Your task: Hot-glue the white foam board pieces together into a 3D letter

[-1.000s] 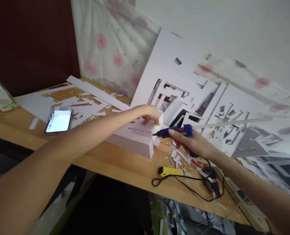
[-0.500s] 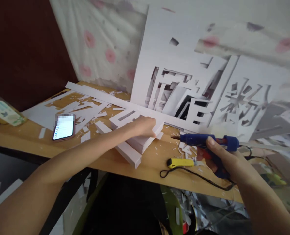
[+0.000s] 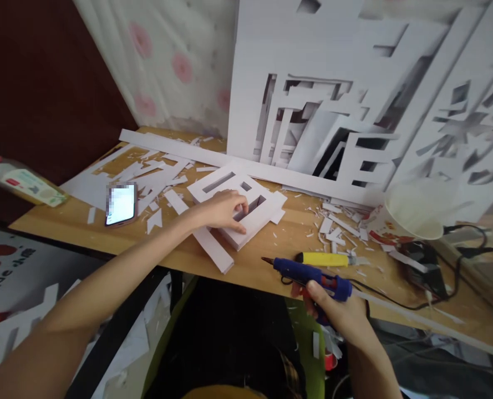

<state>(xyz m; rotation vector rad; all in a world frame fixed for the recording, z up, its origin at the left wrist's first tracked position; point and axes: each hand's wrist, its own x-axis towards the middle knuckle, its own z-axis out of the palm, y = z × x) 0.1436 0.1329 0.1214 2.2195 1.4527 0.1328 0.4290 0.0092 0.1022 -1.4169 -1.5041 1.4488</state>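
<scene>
White foam-board letter (image 3: 234, 209) lies flat near the middle of the wooden table (image 3: 267, 266), and your left hand (image 3: 221, 210) presses down on it, fingers spread across its cut-out slots, clamping nothing. Your right hand (image 3: 333, 307) is closed round the blue glue gun (image 3: 313, 274), nozzle aimed left, clear of the piece. A yellow cutter (image 3: 325, 259) lies just beyond. Judged step: gluing. The next move calls for bringing the nozzle to a seam while holding the letter steady.

A wooden table (image 3: 271, 271) carries white foam-board pieces (image 3: 238, 208), a phone (image 3: 121, 204).
</scene>
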